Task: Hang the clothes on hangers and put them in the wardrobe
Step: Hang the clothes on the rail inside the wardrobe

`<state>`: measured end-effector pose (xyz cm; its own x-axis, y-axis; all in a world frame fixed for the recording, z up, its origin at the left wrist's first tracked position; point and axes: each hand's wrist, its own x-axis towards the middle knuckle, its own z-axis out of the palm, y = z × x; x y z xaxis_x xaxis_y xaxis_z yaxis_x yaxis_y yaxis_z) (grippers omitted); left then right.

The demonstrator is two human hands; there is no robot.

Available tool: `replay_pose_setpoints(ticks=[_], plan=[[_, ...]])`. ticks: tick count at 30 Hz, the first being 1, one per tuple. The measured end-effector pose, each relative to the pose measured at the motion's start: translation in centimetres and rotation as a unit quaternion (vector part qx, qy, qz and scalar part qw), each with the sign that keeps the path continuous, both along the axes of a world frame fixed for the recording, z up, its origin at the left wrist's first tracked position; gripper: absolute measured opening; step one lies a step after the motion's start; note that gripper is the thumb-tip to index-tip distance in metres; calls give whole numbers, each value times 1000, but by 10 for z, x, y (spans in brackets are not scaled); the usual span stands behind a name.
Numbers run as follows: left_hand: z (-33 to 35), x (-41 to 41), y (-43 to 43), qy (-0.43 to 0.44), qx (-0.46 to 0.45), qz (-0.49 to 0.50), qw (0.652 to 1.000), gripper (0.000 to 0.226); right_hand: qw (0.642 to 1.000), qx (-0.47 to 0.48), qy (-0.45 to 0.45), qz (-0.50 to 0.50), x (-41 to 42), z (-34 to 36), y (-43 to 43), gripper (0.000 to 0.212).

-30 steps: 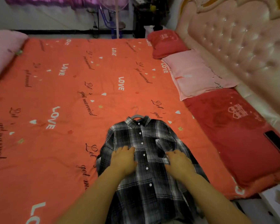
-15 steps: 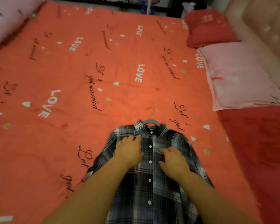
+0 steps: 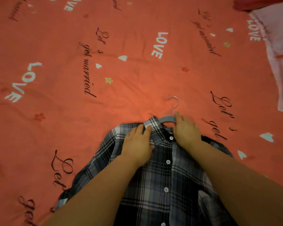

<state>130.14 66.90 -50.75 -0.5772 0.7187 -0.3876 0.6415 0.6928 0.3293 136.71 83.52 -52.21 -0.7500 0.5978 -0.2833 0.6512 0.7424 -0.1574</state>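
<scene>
A black, grey and white plaid shirt point(image 3: 167, 175) lies buttoned and face up on the bed, with a grey hanger point(image 3: 166, 119) inside its collar. The hanger's metal hook point(image 3: 174, 101) sticks out past the collar onto the bedspread. My left hand point(image 3: 138, 144) lies on the left side of the collar, fingers fairly straight, fingertips touching the collar edge. My right hand point(image 3: 185, 129) rests over the right side of the collar and the hanger's neck, its fingers stretched toward the hook. The hanger's arms are hidden under the shirt.
The shirt lies on an orange-red bedspread point(image 3: 88, 79) printed with "LOVE" and hearts, which fills the view. A pink pillow point(image 3: 279, 51) sits at the right edge, with a red pillow corner point(image 3: 255, 3) above it.
Both hands have slid up the shirt front from the chest to the collar. The right hand now covers the hanger's neck. The view has tilted down and closer.
</scene>
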Motion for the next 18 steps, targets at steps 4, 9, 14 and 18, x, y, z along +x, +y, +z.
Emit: replay_pose_setpoints(ticks=[4,9,14,18], plan=[[0,2,-5,15,53,19,998,68,997,54,51,-21,-2,-2,0,36],[48,8,-11,76,197,35,977,68,977,78,191,50,23,72,-23,24],[124,25,-33,92,239,45,965,57,951,96,271,112,50,182,-82,40],[198,35,-82,103,289,90,948,44,944,80,294,128,64,265,-130,47]])
